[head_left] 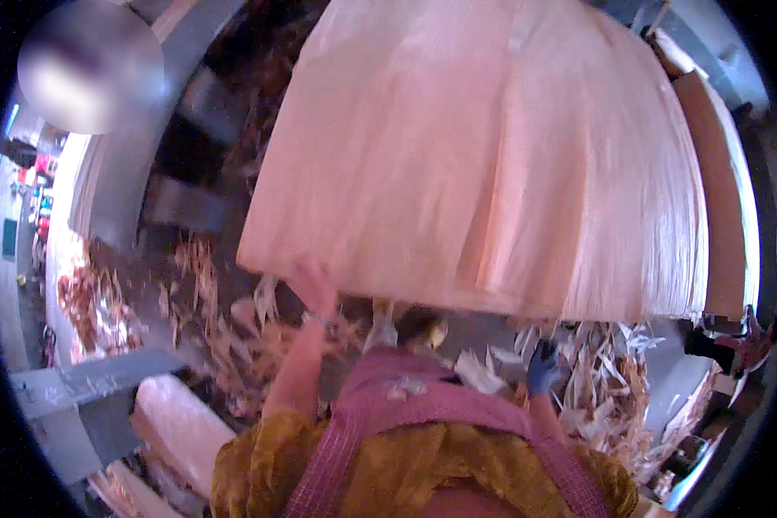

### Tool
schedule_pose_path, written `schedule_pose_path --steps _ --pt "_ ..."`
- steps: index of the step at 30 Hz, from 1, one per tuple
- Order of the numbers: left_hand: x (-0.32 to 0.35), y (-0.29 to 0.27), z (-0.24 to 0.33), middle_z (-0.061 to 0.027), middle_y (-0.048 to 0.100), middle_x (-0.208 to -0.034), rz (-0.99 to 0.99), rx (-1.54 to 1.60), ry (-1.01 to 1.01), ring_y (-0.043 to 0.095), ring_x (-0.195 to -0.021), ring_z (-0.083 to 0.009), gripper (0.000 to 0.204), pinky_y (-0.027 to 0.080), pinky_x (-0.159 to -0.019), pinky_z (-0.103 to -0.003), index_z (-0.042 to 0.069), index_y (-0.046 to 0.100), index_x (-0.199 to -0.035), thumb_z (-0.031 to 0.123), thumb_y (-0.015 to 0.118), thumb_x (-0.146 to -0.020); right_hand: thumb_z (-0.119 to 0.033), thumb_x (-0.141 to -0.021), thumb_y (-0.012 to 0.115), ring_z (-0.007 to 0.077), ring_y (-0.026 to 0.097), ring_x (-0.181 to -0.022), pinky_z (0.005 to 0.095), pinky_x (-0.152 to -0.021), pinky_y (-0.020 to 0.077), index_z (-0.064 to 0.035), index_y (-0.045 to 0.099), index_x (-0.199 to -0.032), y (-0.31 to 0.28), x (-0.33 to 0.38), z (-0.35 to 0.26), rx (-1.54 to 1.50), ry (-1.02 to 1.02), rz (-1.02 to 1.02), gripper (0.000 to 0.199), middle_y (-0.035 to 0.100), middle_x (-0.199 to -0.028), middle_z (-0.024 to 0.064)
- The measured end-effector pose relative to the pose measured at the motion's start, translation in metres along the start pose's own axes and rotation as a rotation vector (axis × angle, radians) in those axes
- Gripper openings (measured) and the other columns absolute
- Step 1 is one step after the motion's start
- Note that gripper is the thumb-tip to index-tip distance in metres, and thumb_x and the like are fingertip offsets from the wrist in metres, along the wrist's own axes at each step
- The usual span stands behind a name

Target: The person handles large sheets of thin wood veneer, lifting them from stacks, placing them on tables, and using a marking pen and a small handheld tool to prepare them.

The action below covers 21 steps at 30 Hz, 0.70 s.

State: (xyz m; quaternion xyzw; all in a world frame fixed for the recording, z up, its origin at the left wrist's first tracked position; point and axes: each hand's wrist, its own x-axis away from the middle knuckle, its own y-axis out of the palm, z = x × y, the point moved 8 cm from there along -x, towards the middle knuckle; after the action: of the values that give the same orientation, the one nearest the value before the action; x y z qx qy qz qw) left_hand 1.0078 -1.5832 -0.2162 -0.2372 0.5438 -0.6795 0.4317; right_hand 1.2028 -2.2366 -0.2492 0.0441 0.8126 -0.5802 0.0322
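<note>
A big stack of thin, pinkish wood veneer sheets fills the upper middle of the view. My left hand is bare and reaches up to the stack's near left edge, with its fingers closed on the edge of a veneer sheet. My right hand wears a dark blue glove. It hangs lower, just under the stack's near edge and above loose wood scraps, with its fingers curled. Whether it holds anything is not visible. My yellow sleeves and pink apron fill the bottom of the view.
Torn veneer scraps litter the floor to the left and right below the stack. A grey metal beam and a small pale pile of sheets lie at lower left. A browner stack stands on the right, with another person beside it.
</note>
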Motion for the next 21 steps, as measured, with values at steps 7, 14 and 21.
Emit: schedule_pose_path --steps 7,14,21 --pt "0.046 -0.012 0.158 -0.0159 0.053 -0.130 -0.212 -0.114 0.651 0.049 -0.120 -0.0348 0.053 0.027 -0.107 -0.059 0.012 0.054 -0.131 0.040 0.059 -0.086 -0.035 -0.093 0.058 0.0405 0.066 -0.087 0.0453 -0.075 0.0519 -0.0037 0.065 -0.103 -0.004 -0.050 -0.087 -0.213 0.103 -0.159 0.033 0.068 -0.094 0.0220" --pt "0.044 0.006 0.159 -0.0157 0.051 -0.134 -0.391 -0.203 0.652 0.047 -0.124 -0.0360 0.060 0.027 -0.106 -0.061 0.014 0.052 -0.134 0.047 0.059 -0.085 -0.030 -0.093 0.060 0.0374 0.066 -0.084 0.0411 -0.074 0.0509 -0.0055 0.066 -0.099 -0.020 -0.057 -0.103 -0.327 0.062 -0.147 0.026 0.070 -0.090 0.0166" --pt "0.049 0.006 0.175 -0.0159 0.050 -0.137 -0.527 -0.246 0.603 0.044 -0.130 -0.0338 0.059 0.031 -0.105 -0.058 0.013 0.052 -0.134 0.048 0.057 -0.087 -0.023 -0.094 0.062 0.0192 0.064 -0.074 0.0341 -0.071 0.0493 0.0014 0.065 -0.100 -0.044 -0.057 -0.045 -0.588 0.219 -0.176 0.025 0.070 -0.086 0.0147"
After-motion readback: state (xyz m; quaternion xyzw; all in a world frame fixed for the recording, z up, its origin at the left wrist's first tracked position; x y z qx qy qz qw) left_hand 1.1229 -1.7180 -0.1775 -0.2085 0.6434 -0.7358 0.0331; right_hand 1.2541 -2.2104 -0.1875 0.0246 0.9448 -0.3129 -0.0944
